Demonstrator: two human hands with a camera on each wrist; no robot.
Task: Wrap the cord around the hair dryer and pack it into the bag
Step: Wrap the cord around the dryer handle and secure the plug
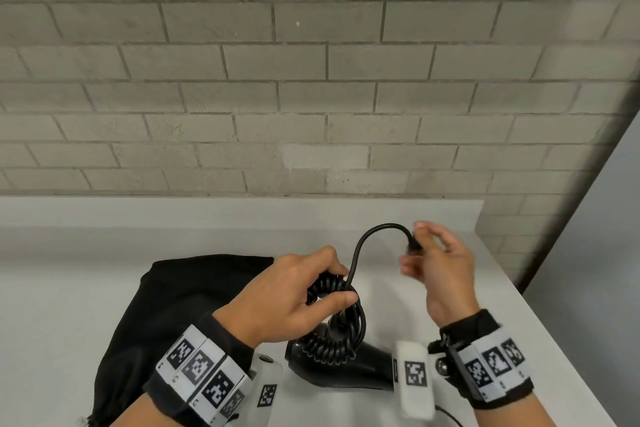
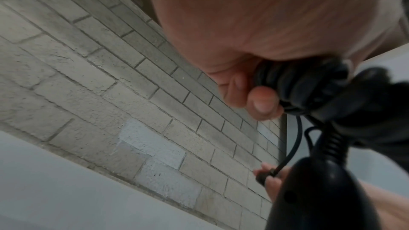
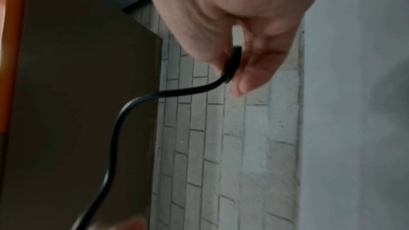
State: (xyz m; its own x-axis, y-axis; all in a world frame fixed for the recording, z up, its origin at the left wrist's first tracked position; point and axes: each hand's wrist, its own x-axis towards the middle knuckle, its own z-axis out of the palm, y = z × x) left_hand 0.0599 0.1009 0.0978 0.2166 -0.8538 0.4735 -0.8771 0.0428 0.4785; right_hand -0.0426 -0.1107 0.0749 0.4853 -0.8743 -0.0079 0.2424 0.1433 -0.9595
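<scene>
A black hair dryer (image 1: 349, 369) lies on the white counter (image 1: 104, 270) between my wrists, its handle pointing up. Coiled black cord (image 1: 332, 345) is looped around the handle. My left hand (image 1: 294, 298) grips the wound coils at the top of the handle (image 2: 296, 90). A straight stretch of cord (image 1: 360, 246) arcs up to my right hand (image 1: 436, 267), which pinches the plug end (image 1: 414, 243) between thumb and fingers (image 3: 230, 69). The black fabric bag (image 1: 166, 315) lies flat on the counter, left of the dryer and partly under my left forearm.
A grey brick wall (image 1: 311, 80) runs right behind the counter. The counter's right edge (image 1: 540, 291) drops off beside my right hand. A thin dark cable (image 1: 450, 416) trails off the near edge.
</scene>
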